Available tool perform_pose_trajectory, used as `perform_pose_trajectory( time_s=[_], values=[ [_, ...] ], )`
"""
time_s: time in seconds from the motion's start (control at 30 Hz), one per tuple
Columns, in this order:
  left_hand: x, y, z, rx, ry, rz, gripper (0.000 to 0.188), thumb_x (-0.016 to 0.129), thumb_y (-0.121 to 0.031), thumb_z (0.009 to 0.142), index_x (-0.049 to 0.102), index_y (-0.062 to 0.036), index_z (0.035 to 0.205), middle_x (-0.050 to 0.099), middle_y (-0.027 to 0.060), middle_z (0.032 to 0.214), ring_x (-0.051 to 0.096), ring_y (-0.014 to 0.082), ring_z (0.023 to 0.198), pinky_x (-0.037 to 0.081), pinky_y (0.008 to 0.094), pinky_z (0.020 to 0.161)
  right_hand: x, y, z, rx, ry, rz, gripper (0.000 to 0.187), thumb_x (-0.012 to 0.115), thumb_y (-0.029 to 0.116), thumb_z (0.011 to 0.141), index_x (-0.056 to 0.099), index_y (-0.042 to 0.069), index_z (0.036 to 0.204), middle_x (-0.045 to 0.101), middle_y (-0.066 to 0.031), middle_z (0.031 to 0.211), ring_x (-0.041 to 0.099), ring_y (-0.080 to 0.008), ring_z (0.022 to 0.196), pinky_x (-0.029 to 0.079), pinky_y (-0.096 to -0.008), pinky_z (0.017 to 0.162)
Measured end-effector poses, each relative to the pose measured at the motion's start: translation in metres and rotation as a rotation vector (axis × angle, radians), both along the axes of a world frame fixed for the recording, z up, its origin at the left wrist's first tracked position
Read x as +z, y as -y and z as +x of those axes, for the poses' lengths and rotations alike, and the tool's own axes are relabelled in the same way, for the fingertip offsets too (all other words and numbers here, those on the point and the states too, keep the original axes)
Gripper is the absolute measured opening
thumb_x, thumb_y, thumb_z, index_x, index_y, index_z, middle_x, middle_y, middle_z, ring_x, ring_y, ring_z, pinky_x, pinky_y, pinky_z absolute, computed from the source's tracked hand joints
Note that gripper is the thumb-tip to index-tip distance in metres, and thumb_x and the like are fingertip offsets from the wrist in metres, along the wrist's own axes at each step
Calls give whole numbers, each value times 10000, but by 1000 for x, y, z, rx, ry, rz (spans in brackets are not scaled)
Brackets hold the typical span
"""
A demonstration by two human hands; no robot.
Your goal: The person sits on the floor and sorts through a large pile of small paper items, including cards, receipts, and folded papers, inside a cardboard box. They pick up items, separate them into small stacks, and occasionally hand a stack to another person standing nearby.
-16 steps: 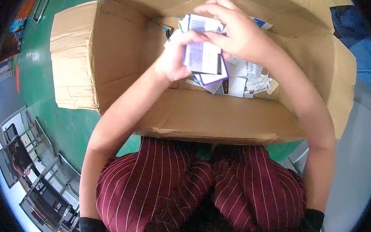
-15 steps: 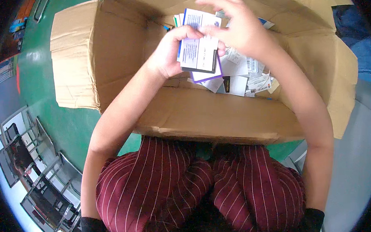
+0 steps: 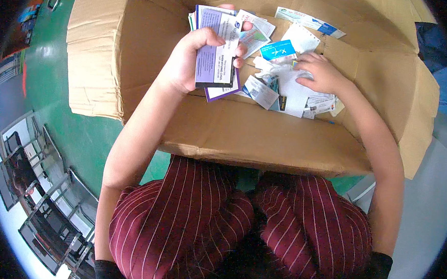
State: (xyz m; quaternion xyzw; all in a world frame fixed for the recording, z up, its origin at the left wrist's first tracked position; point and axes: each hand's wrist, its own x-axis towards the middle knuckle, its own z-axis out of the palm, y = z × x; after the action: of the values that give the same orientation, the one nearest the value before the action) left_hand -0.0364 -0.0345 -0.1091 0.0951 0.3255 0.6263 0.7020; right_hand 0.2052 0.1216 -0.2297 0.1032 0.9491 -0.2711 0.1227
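My left hand grips a fanned stack of business cards, thumb across the top one, fingers curled around the right side. The front card is white and lavender with a dark lower edge. A purple-edged card sticks out below the stack. Inside the cardboard box, my right hand rests over loose papers with its fingers spread and partly bent. By its fingertips lie a blue card and a white sheet. What its fingertips touch is partly hidden.
A long white and blue slip lies toward the box's far wall. Box flaps fold outward left and right. Metal-framed chairs stand on the green floor at left. Blue fabric is at far right.
My right hand has moved away from the stack, down and right onto the loose papers. My left hand has shifted a little left, still holding the cards.
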Motion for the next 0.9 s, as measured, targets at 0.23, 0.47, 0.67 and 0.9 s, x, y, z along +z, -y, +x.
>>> perform_pose_trajectory(
  time_s=[0.23,0.47,0.67,0.9],
  values=[
    [-10,7,-6,99,-76,-111,500,440,-48,632,353,-154,1113,458,134,1029,445,199,704,404,358,642,8,-15,12,-56,182,-119,137,575,158,681,537,34,726,520,-115,737,502,-288,686,396,-355,618],
    [-8,3,-5,53,-299,-64,451,443,-29,693,336,-149,1114,458,115,1010,469,211,758,442,369,705,10,-13,17,-262,229,-150,251,617,142,641,527,46,855,548,-133,822,528,-283,780,412,-369,645],
    [-16,5,0,-1,-54,-94,370,462,-87,731,340,-154,1074,449,99,973,451,186,718,430,347,662,-13,-7,-7,-168,356,86,289,641,152,630,533,45,875,529,-139,870,514,-294,849,413,-369,691],
    [-16,3,13,-8,-277,-219,417,480,-193,788,294,-148,1159,446,88,972,463,170,740,431,361,680,45,-28,-34,-317,186,-126,239,642,183,656,586,13,815,573,-159,756,566,-267,709,448,-348,623]
  ],
)
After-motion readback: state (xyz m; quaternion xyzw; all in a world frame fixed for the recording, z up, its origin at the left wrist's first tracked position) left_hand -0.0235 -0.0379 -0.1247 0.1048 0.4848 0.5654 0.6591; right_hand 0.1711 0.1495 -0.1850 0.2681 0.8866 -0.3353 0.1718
